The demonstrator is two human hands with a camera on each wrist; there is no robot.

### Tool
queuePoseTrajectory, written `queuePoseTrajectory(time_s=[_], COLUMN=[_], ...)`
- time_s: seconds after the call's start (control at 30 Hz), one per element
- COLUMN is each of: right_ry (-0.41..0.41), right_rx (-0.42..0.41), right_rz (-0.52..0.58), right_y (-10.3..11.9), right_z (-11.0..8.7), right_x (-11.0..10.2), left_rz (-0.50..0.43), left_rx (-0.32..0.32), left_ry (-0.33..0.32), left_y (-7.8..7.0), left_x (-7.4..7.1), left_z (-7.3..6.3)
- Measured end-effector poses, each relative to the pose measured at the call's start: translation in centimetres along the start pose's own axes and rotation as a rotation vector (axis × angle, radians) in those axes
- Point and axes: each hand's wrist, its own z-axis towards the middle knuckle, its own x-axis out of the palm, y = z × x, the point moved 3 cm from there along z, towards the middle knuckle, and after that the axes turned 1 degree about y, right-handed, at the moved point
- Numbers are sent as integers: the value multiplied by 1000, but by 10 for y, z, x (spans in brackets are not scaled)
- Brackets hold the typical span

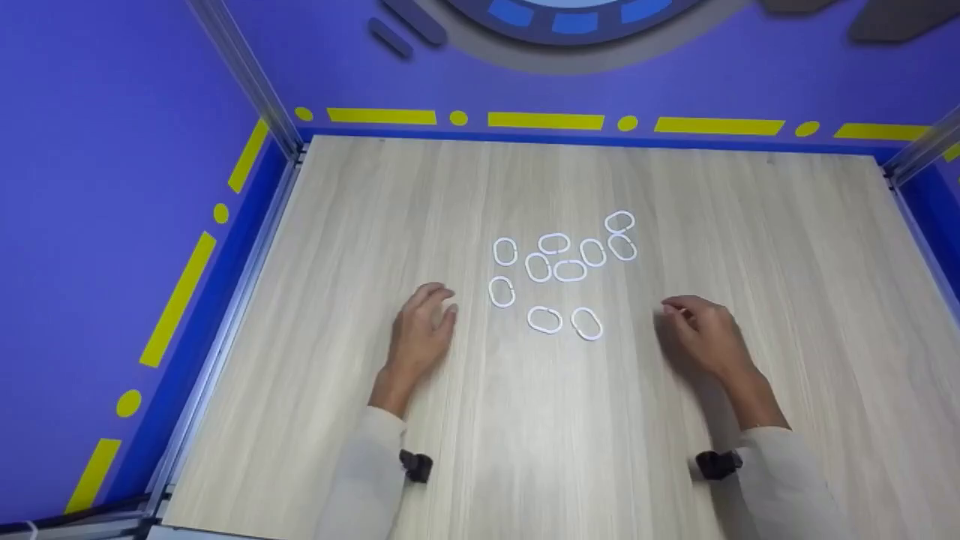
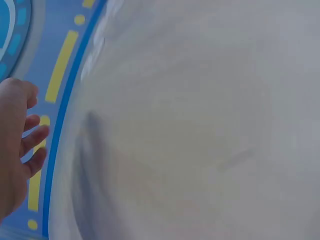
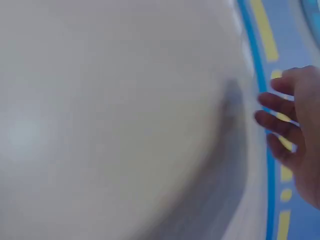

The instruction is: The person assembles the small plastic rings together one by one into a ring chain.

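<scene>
Several white oval rings, each with a small split in its loop, lie scattered flat over the middle of the table. To their left is my left hand, its fingers loosely bent and nothing in them; the nearest ring lies just beyond the fingertips. On the other side my right hand hovers with relaxed, slightly curled fingers and holds nothing. Both wrist views show the left hand and the right hand with loosely bent fingers and bare gaps between them.
The wood-grain table meets a blue back wall with yellow dashes. A metal frame post stands at the far left corner. Small black devices sit at both sleeves.
</scene>
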Motion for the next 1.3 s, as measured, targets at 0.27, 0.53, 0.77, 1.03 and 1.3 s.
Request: queuePoseTrajectory(time_s=[0.27, 0.53, 0.77, 1.03, 1.3], right_ry=[221, 363, 416, 397, 380], right_rx=[13, 73, 173, 169, 120], right_rz=[136, 91, -11, -57, -111], right_y=[40, 60, 66, 70, 69], right_z=[23, 38, 41, 39, 39], right_x=[35, 57, 65, 67, 69], left_rz=[-210, -57, 87, 156, 116], left_rx=[-127, -239, -265, -237, -147], left_ry=[209, 302, 334, 364, 414], left_y=[-39, -57, -69, -73, -68], left_x=[51, 78, 92, 98, 95], left_z=[16, 25, 31, 30, 28])
